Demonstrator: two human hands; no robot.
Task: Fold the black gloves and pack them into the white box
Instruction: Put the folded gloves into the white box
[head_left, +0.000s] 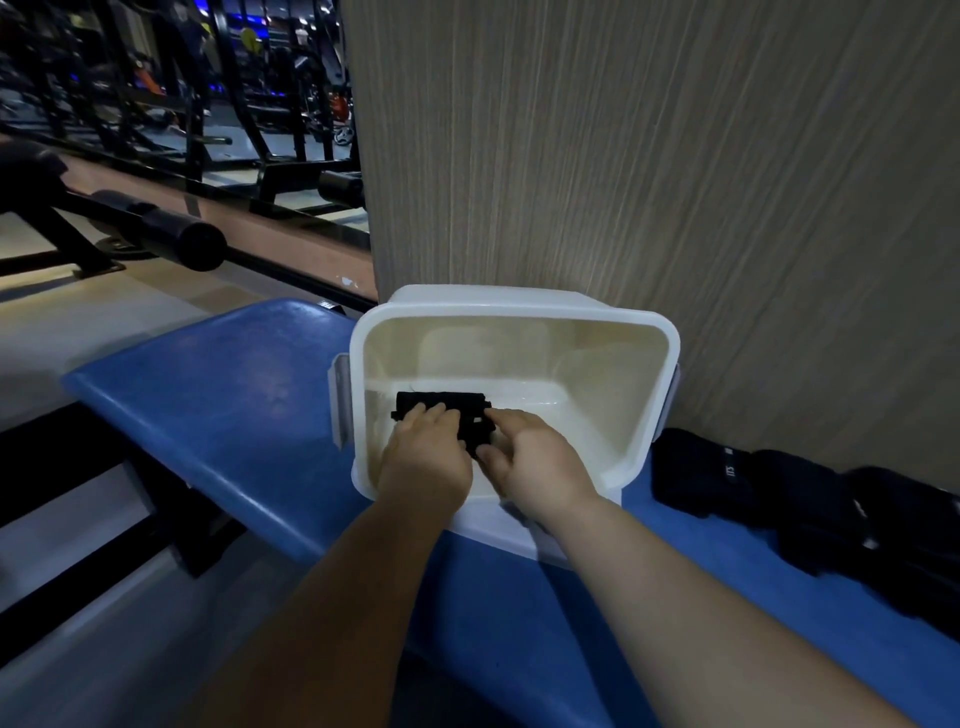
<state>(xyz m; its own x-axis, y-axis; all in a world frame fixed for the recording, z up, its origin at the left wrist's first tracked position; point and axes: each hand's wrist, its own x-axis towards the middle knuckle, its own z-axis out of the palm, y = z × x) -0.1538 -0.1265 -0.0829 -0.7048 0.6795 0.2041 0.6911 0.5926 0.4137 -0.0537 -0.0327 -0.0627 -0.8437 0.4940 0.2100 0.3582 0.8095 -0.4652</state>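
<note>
Deep in the box (670, 358) on the tabletop (234, 395), my left hand (423, 457) curls its fingers (434, 415) over the folded glove (441, 402); my right hand (540, 462) pinches its right end, near the box's left wall.

Ahead of me a wood-grain wall (675, 182), at its foot a blue padded desk (234, 405), pale floor (62, 332) on my left, a black padded bar (176, 236) low over it, dim black gym frames (171, 88) beyond, small blue lights (260, 21) above.
</note>
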